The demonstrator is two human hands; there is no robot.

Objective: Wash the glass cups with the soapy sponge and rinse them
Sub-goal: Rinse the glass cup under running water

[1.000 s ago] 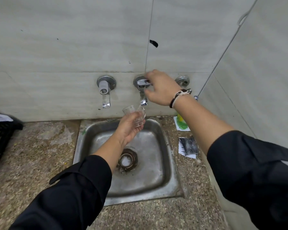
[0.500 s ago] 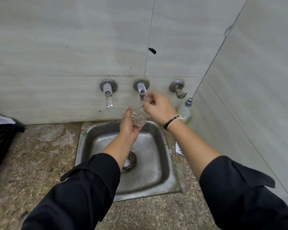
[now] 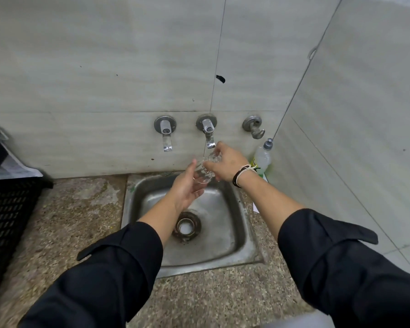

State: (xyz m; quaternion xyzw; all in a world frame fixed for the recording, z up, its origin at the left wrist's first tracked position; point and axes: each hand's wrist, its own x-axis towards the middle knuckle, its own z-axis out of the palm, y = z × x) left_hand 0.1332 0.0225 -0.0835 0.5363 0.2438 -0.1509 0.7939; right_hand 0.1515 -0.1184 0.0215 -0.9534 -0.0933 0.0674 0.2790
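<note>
clear glass cup (image 3: 205, 170), just above frame centre, sits under the middle tap (image 3: 208, 133), over the steel sink (image 3: 232, 223). left hand (image 3: 186, 185) cradles it with loosely curled fingers; right hand (image 3: 225, 165) pinches its rim. hazard: wet, possibly soapy glass could slip and shatter in the basin.

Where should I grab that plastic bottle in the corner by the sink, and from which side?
Grip the plastic bottle round its clear body just below the grey cap, coming from the front left. It stands upright, close to both walls in the corner, so the back and right look blocked.
</note>
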